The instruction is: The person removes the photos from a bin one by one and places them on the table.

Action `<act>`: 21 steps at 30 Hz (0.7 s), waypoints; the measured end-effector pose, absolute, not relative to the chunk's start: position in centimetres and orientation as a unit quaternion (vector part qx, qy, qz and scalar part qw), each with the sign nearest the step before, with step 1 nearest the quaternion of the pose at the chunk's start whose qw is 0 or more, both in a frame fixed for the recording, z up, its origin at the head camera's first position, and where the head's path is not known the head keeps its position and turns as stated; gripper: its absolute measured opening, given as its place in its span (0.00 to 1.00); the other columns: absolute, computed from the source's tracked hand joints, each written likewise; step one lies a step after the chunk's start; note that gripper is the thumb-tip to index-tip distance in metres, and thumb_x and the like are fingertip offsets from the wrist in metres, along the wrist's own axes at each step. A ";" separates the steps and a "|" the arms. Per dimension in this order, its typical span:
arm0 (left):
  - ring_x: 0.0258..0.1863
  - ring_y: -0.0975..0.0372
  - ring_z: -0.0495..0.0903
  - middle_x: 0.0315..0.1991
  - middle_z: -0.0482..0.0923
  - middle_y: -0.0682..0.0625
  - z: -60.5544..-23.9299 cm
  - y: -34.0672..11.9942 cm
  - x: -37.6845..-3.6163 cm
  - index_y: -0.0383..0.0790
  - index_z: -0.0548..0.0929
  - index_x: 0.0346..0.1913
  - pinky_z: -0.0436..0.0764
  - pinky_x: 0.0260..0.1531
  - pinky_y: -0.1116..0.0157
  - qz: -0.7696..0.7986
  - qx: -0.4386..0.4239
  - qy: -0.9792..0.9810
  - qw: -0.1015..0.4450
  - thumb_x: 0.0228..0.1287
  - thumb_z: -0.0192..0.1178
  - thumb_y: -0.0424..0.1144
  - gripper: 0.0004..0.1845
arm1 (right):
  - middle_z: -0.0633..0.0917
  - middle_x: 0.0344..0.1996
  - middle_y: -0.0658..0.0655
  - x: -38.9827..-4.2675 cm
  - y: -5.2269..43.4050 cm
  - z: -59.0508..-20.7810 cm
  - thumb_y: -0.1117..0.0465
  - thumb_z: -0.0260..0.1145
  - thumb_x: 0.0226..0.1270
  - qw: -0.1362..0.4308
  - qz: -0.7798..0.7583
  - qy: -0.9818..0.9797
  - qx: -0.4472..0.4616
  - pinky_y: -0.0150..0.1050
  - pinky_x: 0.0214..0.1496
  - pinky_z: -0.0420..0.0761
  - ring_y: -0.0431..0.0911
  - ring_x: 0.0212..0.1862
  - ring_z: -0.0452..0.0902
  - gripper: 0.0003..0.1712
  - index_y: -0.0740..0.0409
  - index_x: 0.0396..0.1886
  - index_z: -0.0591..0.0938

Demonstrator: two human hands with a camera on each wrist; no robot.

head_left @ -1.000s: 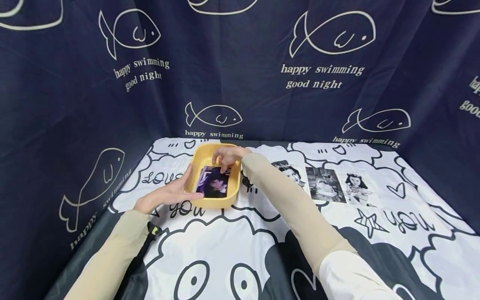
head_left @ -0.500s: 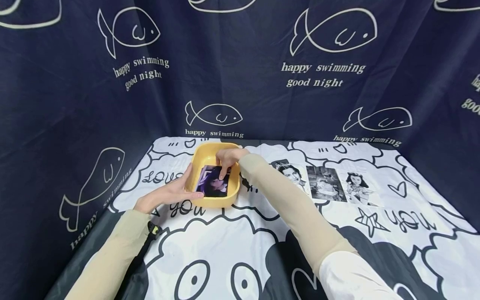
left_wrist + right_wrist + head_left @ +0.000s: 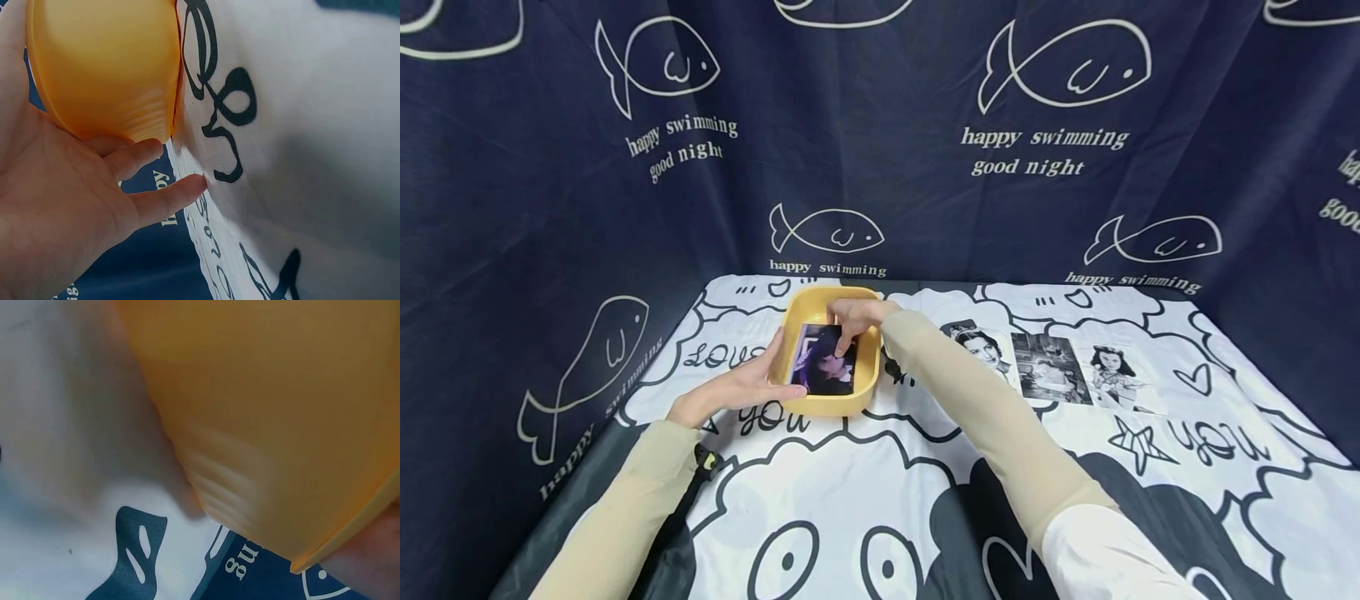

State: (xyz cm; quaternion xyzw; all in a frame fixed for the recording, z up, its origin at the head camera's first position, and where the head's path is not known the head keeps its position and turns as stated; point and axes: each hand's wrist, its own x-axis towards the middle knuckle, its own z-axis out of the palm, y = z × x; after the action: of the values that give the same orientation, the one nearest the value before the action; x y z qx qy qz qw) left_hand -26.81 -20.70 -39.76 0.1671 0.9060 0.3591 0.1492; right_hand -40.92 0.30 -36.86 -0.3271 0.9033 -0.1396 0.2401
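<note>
Beneath right hand [image 3: 854, 317] — dark photo [image 3: 827, 372]

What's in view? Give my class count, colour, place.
Curtain: one, dark blue, white fish, behind and beside
Cloth: one, white with black drawings, underneath
Tray: one, yellow, on cloth
Colour photo: one showing, purple and black, in tray
Black-and-white photos: three showing, right of tray
Small item: one, black and green, beside left wrist
Beige sleeves: two, on forearms
White sleeve: one, right elbow
Left hand: one, gripping tray's near-left corner
Right hand: one, touching colour photo
</note>
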 end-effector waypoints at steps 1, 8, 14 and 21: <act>0.76 0.40 0.43 0.77 0.34 0.33 -39.8 -20.7 -26.8 0.45 0.21 0.75 0.45 0.72 0.38 0.362 0.171 0.904 0.147 0.62 0.63 0.53 0.61 | 0.75 0.42 0.54 -40.9 0.3 -36.9 0.59 0.78 0.51 0.242 -0.155 0.900 -0.328 0.30 0.41 0.70 0.43 0.40 0.70 0.34 0.57 0.54 0.70; 0.76 0.40 0.41 0.77 0.28 0.35 -39.7 -20.7 -26.7 0.45 0.21 0.75 0.45 0.72 0.38 0.359 0.168 0.906 0.149 0.61 0.63 0.55 0.62 | 0.76 0.45 0.58 -41.4 0.4 -36.9 0.71 0.71 0.55 0.285 -0.268 0.867 -0.308 0.34 0.41 0.72 0.45 0.36 0.70 0.32 0.55 0.59 0.69; 0.76 0.40 0.40 0.78 0.28 0.36 -39.7 -20.6 -26.8 0.47 0.22 0.75 0.44 0.72 0.38 0.360 0.171 0.906 0.145 0.62 0.63 0.54 0.61 | 0.79 0.45 0.60 -41.5 0.6 -37.2 0.79 0.58 0.59 0.316 -0.360 0.829 -0.287 0.35 0.39 0.74 0.46 0.37 0.74 0.28 0.58 0.58 0.71; 0.76 0.40 0.39 0.77 0.29 0.35 -39.6 -20.8 -26.7 0.44 0.21 0.74 0.44 0.73 0.39 0.346 0.158 0.912 0.153 0.59 0.62 0.60 0.64 | 0.75 0.52 0.62 -41.6 1.2 -36.9 0.80 0.52 0.62 0.334 -0.425 0.802 -0.255 0.36 0.41 0.76 0.46 0.42 0.73 0.27 0.59 0.60 0.70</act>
State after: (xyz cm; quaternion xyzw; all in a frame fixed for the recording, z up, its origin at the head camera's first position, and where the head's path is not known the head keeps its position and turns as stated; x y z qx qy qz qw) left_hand -26.72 -20.76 -39.60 0.1576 0.9122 0.3459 0.1530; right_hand -41.56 1.17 -36.92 -0.2552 0.8019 -0.4249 0.3335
